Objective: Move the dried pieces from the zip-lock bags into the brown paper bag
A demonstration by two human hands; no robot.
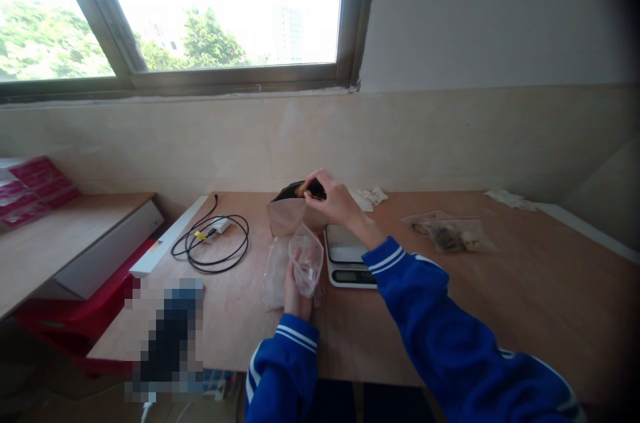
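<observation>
My left hand [294, 293] is closed around a clear plastic bag [311, 256], its mouth spread apart and tilted upward. My right hand [333, 196] is at the mouth of an open brown paper bag [287, 215], fingertips pinched together over its dark inside. A small orange-brown piece shows by those fingertips, but whether they grip it I cannot tell. Under my right forearm sits a white kitchen scale [345, 246] with a display at its front. More clear plastic bags [276, 269] lie on the table beside my left hand.
A coiled black cable [193, 256] with a white plug lies left on the wooden table [475, 316]. Filled clear bags [457, 236] lie to the right. Crumpled white tissue [373, 196] is by the wall. A blurred-out dark object [173, 333] is at the front left.
</observation>
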